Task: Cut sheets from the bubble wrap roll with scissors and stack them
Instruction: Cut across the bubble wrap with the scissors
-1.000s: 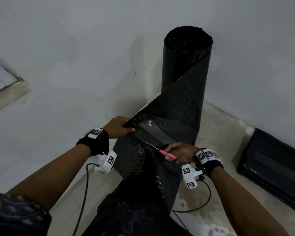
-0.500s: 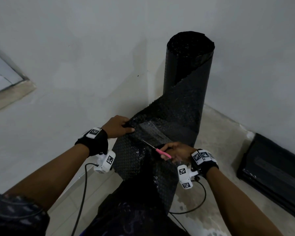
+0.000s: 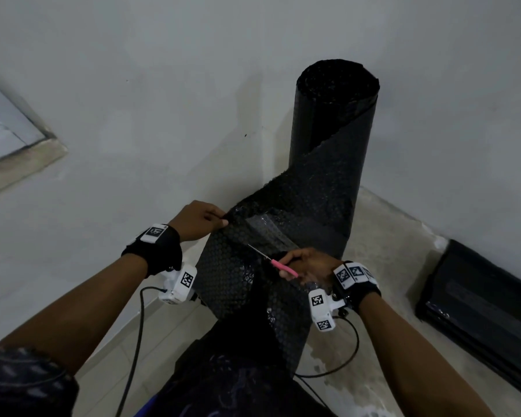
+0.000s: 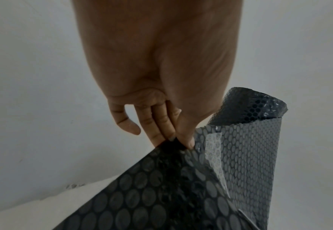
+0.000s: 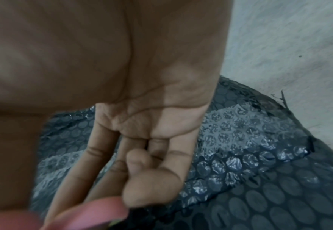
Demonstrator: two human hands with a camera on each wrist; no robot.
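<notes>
A tall black bubble wrap roll (image 3: 333, 139) stands upright in the room corner, and its unrolled sheet (image 3: 232, 272) stretches toward me. My left hand (image 3: 197, 219) pinches the sheet's upper left edge (image 4: 173, 144) between thumb and fingers. My right hand (image 3: 309, 264) grips pink-handled scissors (image 3: 278, 264), whose blades point up-left across the sheet. In the right wrist view the pink handle (image 5: 90, 213) is blurred at the bottom, under my curled fingers (image 5: 147, 179). A clear tape strip (image 3: 268, 230) lies on the sheet between my hands.
White walls meet behind the roll. A flat black pile (image 3: 481, 308) lies on the concrete floor along the right wall. Cables (image 3: 136, 341) hang from both wrist cameras. A window sill (image 3: 21, 164) shows at the left.
My right hand and the scissors have moved a little to the left along the sheet. The left hand keeps its pinch in the same place.
</notes>
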